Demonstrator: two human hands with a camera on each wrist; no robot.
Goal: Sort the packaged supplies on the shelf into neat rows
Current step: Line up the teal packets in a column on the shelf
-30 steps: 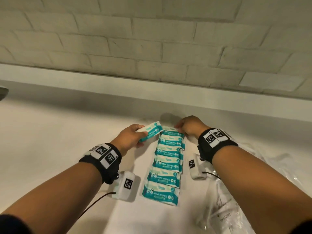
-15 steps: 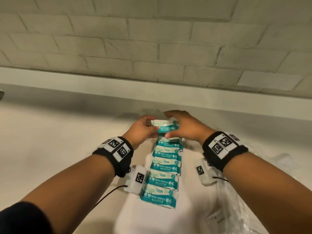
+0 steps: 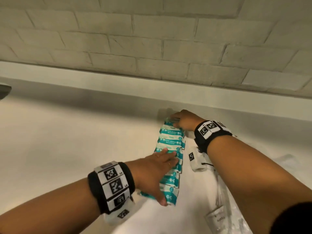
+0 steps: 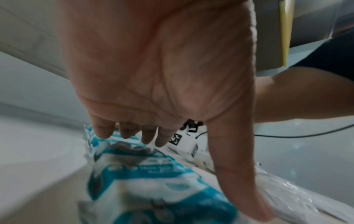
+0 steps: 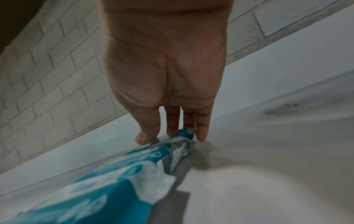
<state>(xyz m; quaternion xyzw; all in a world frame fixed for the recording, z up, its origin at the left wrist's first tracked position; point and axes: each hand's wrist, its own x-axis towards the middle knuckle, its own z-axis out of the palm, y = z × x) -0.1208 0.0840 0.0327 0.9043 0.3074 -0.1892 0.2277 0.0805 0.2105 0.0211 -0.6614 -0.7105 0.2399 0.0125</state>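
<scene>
White shelf (image 3: 67, 149) under brick wall (image 3: 152, 31). My left hand (image 3: 152, 174) lies flat on wipes row (image 3: 171, 142), right hand (image 3: 185, 120) presses far pack (image 3: 168, 123), fingers (image 5: 172, 119) straight. I'd square ends evenly, light pressure, no buckling.

The shelf (image 3: 67, 149) fills the lower part of the frame, and the brick wall (image 3: 152, 39) stands behind it across the top. The packs (image 3: 171, 142) lie on the shelf in one row, a little right of the middle. Each one lies partly on the next, and the row runs from the lower middle up toward the wall. The left hand (image 3: 155, 173) rests flat on the packs at the lower end of the row. The right hand (image 3: 184, 120) touches the pack at the upper end, near the wall. Plastic bags (image 3: 228, 217) lie on the shelf in the lower right corner, right of the row.
</scene>
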